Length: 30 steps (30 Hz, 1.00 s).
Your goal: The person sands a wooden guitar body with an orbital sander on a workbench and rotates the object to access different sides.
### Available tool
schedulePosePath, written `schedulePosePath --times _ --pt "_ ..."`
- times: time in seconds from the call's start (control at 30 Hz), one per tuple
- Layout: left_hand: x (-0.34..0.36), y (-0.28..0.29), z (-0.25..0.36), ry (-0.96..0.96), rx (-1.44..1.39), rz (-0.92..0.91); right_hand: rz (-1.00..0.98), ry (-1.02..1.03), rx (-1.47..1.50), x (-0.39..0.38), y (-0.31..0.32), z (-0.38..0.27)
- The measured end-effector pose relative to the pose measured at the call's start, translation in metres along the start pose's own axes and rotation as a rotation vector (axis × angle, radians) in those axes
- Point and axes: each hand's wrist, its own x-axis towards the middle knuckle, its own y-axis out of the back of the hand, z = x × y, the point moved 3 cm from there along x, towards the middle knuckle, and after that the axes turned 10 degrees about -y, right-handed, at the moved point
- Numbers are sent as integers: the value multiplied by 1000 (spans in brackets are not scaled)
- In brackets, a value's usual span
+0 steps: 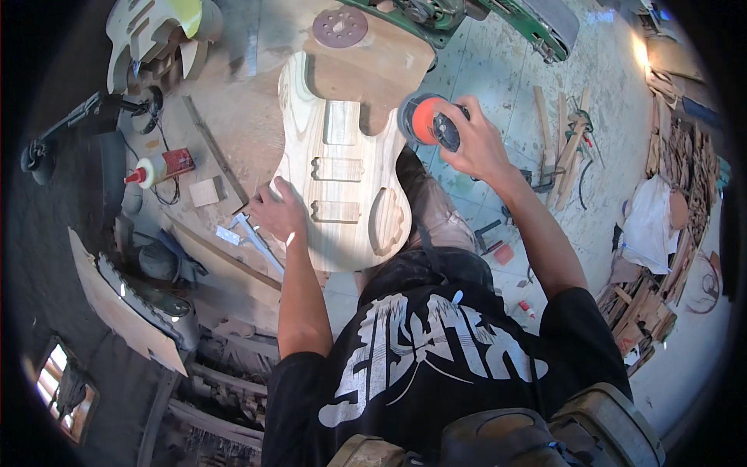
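Observation:
A pale wooden electric guitar body (317, 140) with routed cavities lies on the workbench, its lower end close to my waist. My left hand (280, 212) grips its left edge near the lower bout, fingers bent over the rim. In my right hand (476, 144) is an orange and black orbital sander (424, 121), held tilted on its side. The sander's round pad is at the outer edge of the right horn; whether it touches the wood I cannot tell. A digital caliper (261, 243) lies just below my left hand.
Left on the bench are a glue bottle (162, 167), a small wood block (206, 191) and a long wood strip (214, 152). A sanding disc (340, 28) lies beyond the body. Another guitar body (156, 35) stands far left. Wood scraps (572, 140) lie on the floor at right.

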Motion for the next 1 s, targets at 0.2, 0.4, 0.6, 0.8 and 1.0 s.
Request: schedulePosePath --times 0.2,0.4,0.6,0.8,1.0 --pt "-1 -1 -3 15 5 -18 -73 177 -66 -13 -6 -16" --pt "-1 -2 -3 20 -13 -19 -46 98 -80 -3 -6 -18" --pt "0 -2 -4 19 -1 -46 -41 182 -50 -9 -12 -22" --pt "0 -5 -8 15 4 -73 -3 48 -51 4 -8 -12" --pt "-1 -4 -7 19 17 -65 17 146 -27 -12 -17 -23"
